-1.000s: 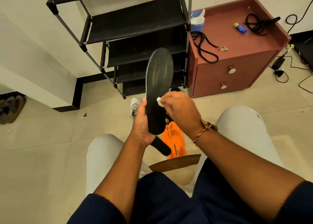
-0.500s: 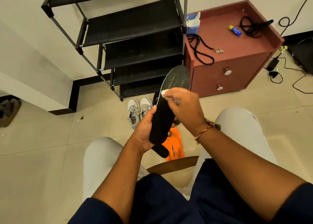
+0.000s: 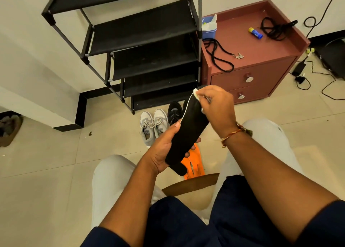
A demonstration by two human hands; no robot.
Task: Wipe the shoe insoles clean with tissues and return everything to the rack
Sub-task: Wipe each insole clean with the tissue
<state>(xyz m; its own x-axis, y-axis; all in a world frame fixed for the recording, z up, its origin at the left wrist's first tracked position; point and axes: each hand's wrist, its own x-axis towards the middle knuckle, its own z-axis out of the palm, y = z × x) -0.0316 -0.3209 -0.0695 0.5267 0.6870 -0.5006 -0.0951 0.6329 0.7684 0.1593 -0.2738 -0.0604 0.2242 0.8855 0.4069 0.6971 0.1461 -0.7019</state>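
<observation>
A long black foam insole (image 3: 188,132) is held above the floor (image 3: 56,162), gripped near its heel by the curled fingers (image 3: 187,154) of the left hand (image 3: 164,149); a small white tissue (image 3: 196,93) is pinched against its toe end by the right hand (image 3: 218,106)

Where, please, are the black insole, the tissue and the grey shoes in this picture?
black insole (image 3: 192,129), head view, middle of its dark face.
tissue (image 3: 196,93), head view, white wad by the insole's tip.
grey shoes (image 3: 147,124), head view, laces of one shoe.
</observation>
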